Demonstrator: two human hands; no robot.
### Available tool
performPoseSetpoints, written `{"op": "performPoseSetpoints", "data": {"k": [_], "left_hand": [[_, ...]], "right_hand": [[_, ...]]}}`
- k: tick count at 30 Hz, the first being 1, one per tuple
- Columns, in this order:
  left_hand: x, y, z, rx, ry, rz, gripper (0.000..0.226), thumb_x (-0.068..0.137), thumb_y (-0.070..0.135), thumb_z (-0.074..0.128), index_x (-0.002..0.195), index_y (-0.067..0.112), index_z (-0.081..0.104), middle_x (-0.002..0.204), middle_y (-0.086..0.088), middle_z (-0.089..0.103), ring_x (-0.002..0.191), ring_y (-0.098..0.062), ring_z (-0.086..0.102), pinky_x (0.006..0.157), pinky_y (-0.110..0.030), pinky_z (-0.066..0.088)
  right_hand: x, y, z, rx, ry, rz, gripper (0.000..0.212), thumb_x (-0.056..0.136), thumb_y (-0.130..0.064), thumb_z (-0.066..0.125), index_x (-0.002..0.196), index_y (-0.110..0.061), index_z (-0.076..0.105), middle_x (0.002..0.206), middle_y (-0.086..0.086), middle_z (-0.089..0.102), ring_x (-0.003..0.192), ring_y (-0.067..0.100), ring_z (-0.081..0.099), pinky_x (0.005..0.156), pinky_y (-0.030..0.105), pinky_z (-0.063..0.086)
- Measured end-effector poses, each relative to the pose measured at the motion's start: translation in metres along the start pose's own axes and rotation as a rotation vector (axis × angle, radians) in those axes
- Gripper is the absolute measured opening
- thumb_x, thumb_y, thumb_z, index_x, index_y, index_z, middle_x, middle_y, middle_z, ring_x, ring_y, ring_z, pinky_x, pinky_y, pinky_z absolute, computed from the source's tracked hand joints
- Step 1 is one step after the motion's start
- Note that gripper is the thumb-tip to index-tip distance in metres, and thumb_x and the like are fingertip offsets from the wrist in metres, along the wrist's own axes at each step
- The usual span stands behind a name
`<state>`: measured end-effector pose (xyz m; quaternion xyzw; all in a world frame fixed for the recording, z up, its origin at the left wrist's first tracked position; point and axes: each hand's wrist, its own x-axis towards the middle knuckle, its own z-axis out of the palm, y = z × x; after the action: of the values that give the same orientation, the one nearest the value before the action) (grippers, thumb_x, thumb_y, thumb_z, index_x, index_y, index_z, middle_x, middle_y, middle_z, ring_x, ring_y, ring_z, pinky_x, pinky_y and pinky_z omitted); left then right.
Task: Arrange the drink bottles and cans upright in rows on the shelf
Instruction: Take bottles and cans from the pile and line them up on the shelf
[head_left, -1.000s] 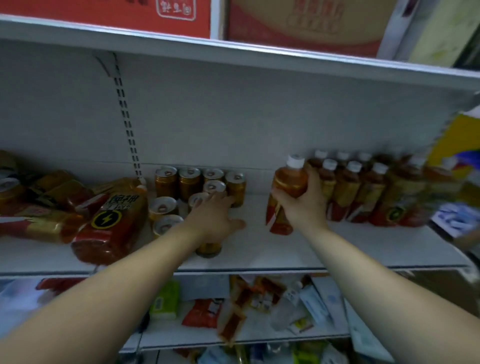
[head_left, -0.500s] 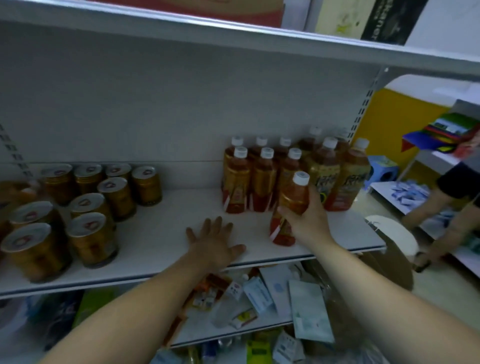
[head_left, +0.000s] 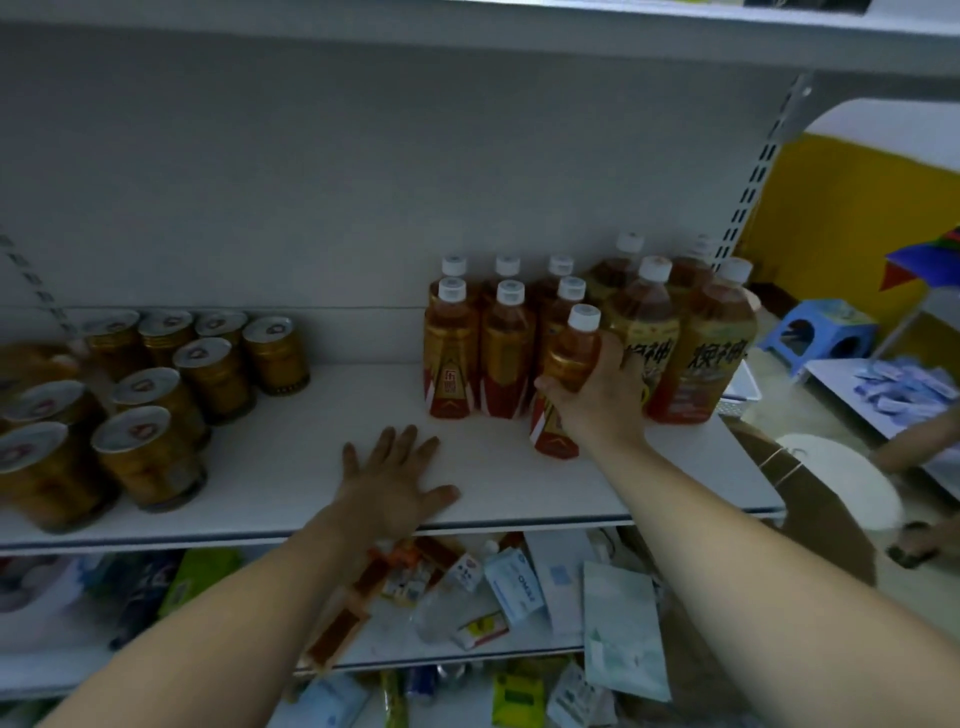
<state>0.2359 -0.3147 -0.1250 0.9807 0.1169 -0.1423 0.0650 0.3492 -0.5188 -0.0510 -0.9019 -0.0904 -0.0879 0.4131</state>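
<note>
- Bottles (head_left: 480, 348) of amber drink with white caps stand upright in two rows at the far right of the shelf (head_left: 291, 462); taller bottles (head_left: 680, 343) with yellow labels stand just right of them.
- Cans (head_left: 213, 374) stand upright at the left of the shelf, loosely grouped rather than in straight lines; the nearest ones are blurred.
- One small bottle (head_left: 563, 384) is the piece in hand. It leans a little, its base near the front of the third column, touching or just above the shelf; I cannot tell which.
- Right hand (head_left: 597, 397) is wrapped around this bottle's middle.
- Left hand (head_left: 395, 475) lies flat and spread on the bare shelf near the front edge, holding nothing.
- Step, as I judge it: setting this bottle as the front of its column. The next move calls for righting it, pushing it back against the bottle behind, then letting go.
</note>
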Motion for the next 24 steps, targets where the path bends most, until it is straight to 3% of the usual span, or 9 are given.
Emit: {"op": "performPoseSetpoints", "data": {"k": [6, 9, 13, 16, 18, 20, 24], "left_hand": [[0.005, -0.016, -0.02, -0.147, -0.095, 0.009, 0.084, 0.085, 0.071, 0.039, 0.151, 0.033, 0.003, 0.16, 0.006, -0.006, 0.147, -0.018, -0.005, 0.117, -0.052, 0.0], [-0.002, -0.03, -0.035, -0.254, -0.044, 0.021, 0.082, 0.087, 0.062, 0.048, 0.151, 0.03, 0.009, 0.161, 0.004, 0.0, 0.147, -0.018, 0.0, 0.119, -0.045, 0.006], [-0.03, -0.062, -0.063, -0.189, 0.083, 0.054, 0.075, 0.09, 0.056, 0.049, 0.151, 0.029, 0.013, 0.161, 0.003, 0.003, 0.147, -0.017, 0.0, 0.119, -0.042, 0.007], [-0.052, -0.096, -0.085, -0.127, 0.165, 0.07, 0.072, 0.091, 0.053, 0.049, 0.151, 0.028, 0.018, 0.16, 0.003, 0.006, 0.147, -0.017, 0.004, 0.119, -0.042, 0.008], [-0.067, -0.123, -0.097, -0.104, 0.229, 0.07, 0.071, 0.091, 0.052, 0.051, 0.15, 0.026, 0.022, 0.16, 0.002, 0.012, 0.146, -0.018, 0.011, 0.119, -0.04, 0.012], [-0.081, -0.153, -0.105, -0.109, 0.243, 0.048, 0.07, 0.091, 0.048, 0.052, 0.15, 0.024, 0.023, 0.159, 0.0, 0.014, 0.145, -0.02, 0.015, 0.118, -0.037, 0.014], [-0.111, -0.213, -0.115, -0.058, 0.238, 0.0, 0.061, 0.094, 0.049, 0.046, 0.148, 0.029, 0.026, 0.159, 0.003, 0.013, 0.146, -0.02, 0.009, 0.117, -0.045, 0.012]], "right_hand": [[-0.003, -0.002, -0.007, -0.027, -0.049, 0.017, 0.097, 0.075, -0.046, 0.077, 0.149, -0.022, 0.018, 0.143, 0.014, 0.03, 0.133, 0.036, 0.035, 0.104, 0.046, 0.036], [-0.001, -0.005, -0.014, -0.014, -0.022, -0.013, 0.098, 0.074, -0.043, 0.078, 0.15, -0.023, 0.019, 0.148, 0.011, 0.033, 0.136, 0.033, 0.034, 0.107, 0.046, 0.035], [-0.001, -0.023, -0.017, 0.055, 0.001, 0.006, 0.083, 0.078, -0.045, 0.07, 0.146, -0.024, 0.027, 0.145, 0.011, 0.043, 0.13, 0.033, 0.046, 0.104, 0.043, 0.04], [-0.004, -0.048, -0.012, -0.088, 0.09, 0.041, 0.094, 0.078, -0.039, 0.071, 0.152, -0.018, 0.016, 0.154, 0.015, 0.026, 0.142, 0.034, 0.026, 0.113, 0.047, 0.027], [-0.012, -0.077, 0.0, -0.236, 0.143, -0.045, 0.096, 0.081, -0.037, 0.071, 0.153, -0.013, 0.012, 0.158, 0.018, 0.016, 0.146, 0.034, 0.013, 0.118, 0.046, 0.016], [-0.021, -0.115, 0.022, -0.253, 0.107, -0.18, 0.089, 0.082, -0.041, 0.069, 0.151, -0.012, 0.021, 0.155, 0.017, 0.023, 0.144, 0.034, 0.018, 0.117, 0.045, 0.019], [-0.051, -0.193, 0.091, -0.332, -0.134, -0.362, 0.079, 0.084, -0.041, 0.065, 0.149, -0.014, 0.029, 0.153, 0.014, 0.03, 0.141, 0.031, 0.026, 0.115, 0.039, 0.024]]}}
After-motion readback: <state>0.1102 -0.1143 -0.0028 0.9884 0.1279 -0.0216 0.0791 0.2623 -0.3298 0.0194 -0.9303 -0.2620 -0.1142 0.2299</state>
